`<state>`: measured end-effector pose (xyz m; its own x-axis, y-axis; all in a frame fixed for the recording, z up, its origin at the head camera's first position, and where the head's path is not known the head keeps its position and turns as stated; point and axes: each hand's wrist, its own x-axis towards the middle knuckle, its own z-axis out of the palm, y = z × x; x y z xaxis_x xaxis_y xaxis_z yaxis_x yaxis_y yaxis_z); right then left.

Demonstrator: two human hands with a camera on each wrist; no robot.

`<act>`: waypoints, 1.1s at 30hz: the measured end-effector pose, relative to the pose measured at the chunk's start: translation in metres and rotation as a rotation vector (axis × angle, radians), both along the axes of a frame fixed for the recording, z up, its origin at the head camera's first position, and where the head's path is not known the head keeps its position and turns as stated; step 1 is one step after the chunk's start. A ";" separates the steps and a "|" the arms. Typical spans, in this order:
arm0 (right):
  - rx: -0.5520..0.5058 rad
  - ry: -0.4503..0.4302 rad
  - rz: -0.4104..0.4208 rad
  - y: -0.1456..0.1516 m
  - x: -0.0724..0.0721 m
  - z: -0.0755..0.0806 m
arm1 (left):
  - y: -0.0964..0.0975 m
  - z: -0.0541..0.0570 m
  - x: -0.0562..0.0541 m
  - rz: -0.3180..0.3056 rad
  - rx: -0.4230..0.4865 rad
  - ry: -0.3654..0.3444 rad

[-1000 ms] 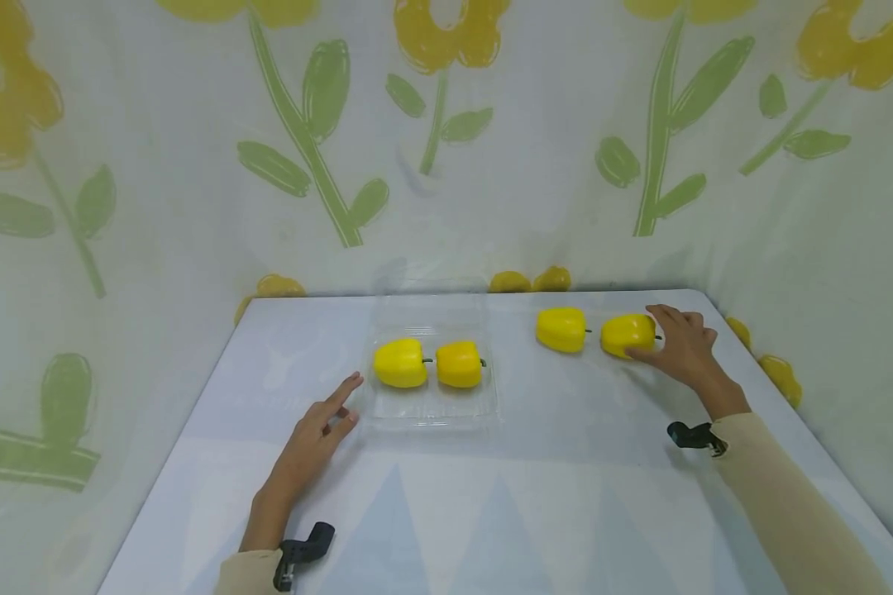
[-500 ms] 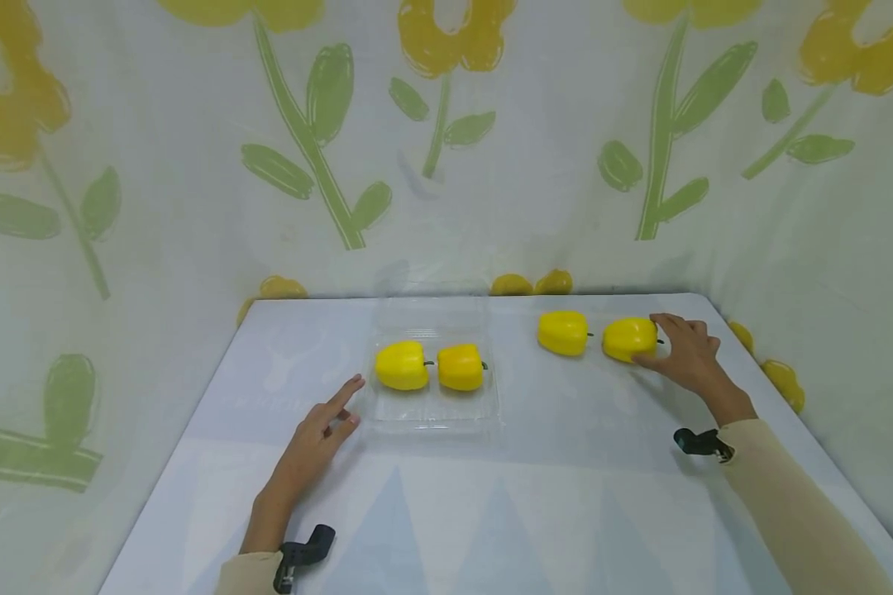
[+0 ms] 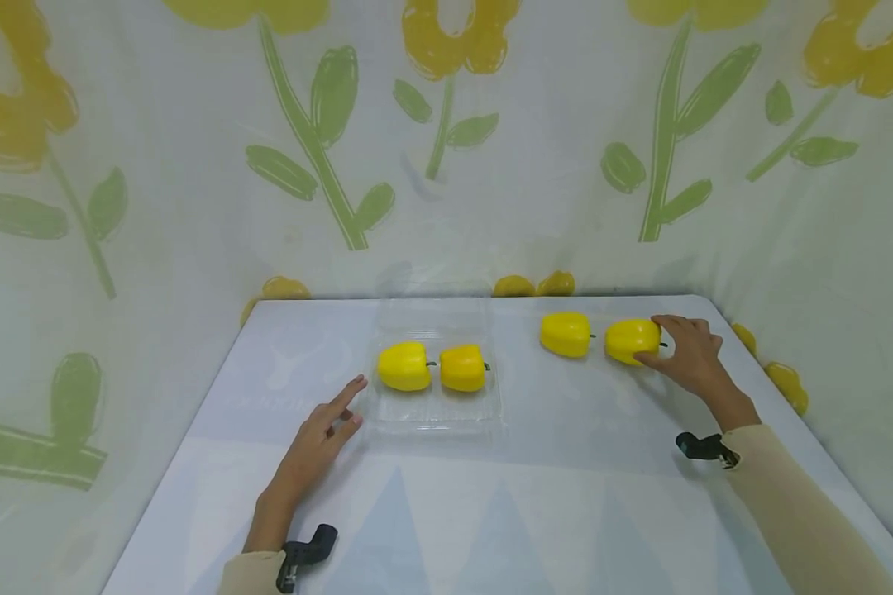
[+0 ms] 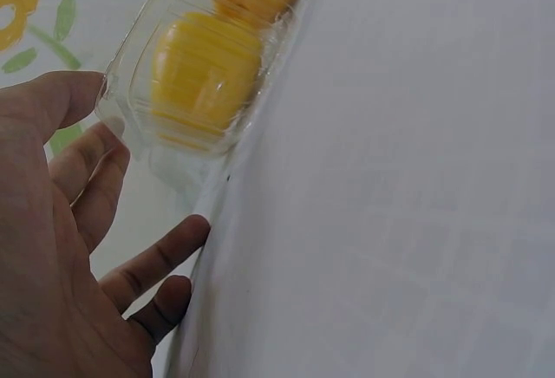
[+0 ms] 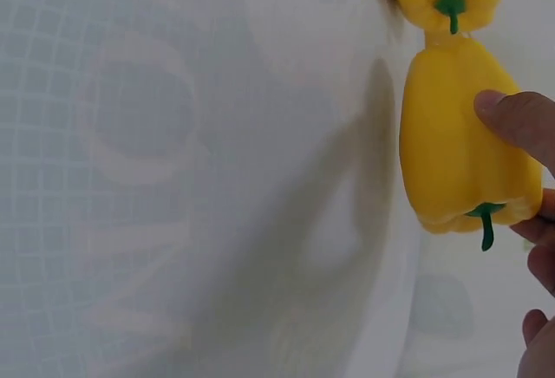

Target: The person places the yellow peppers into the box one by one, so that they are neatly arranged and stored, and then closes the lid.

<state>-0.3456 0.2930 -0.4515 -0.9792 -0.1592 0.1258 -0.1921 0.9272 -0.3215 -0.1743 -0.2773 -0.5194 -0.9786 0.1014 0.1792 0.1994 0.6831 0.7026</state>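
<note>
Two yellow bell peppers, a left one (image 3: 404,366) and a right one (image 3: 463,368), lie inside a clear plastic clamshell box (image 3: 435,413) with its lid open toward the back. My left hand (image 3: 316,438) is at the box's left side, fingers loosely extended. In the left wrist view a fingertip appears to touch the box's edge. On the right, my right hand (image 3: 688,355) holds a third yellow bell pepper (image 5: 460,144) by its sides between thumb and fingers. Its green stem points toward the palm. Another yellow bell pepper (image 3: 565,335) lies just left of it.
The white table (image 3: 491,521) has pale blue triangles printed near the front. A hanging cloth with flower prints (image 3: 521,207) encloses its back and sides. Both wrists carry a black camera mount, the left mount (image 3: 308,549) and the right mount (image 3: 703,448).
Both hands stay almost in place. The right fingers remain around the same bell pepper. The whole head view has shifted slightly.
</note>
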 end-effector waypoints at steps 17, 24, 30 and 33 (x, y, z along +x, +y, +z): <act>-0.057 0.109 0.045 -0.020 0.032 0.018 | 0.000 -0.001 0.002 0.008 -0.004 -0.012; -0.090 0.162 0.109 -0.036 0.043 0.024 | -0.001 -0.001 -0.001 0.003 0.002 -0.013; -0.107 0.199 0.149 -0.051 0.050 0.027 | 0.001 -0.001 0.000 0.016 -0.001 -0.037; -0.117 0.211 0.164 -0.059 0.052 0.028 | 0.000 -0.002 0.000 0.012 -0.001 -0.036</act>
<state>-0.2931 0.2340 -0.4239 -0.8918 -0.2857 0.3508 -0.4103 0.8373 -0.3613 -0.1742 -0.2770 -0.5211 -0.9856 0.0897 0.1432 0.1654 0.6862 0.7084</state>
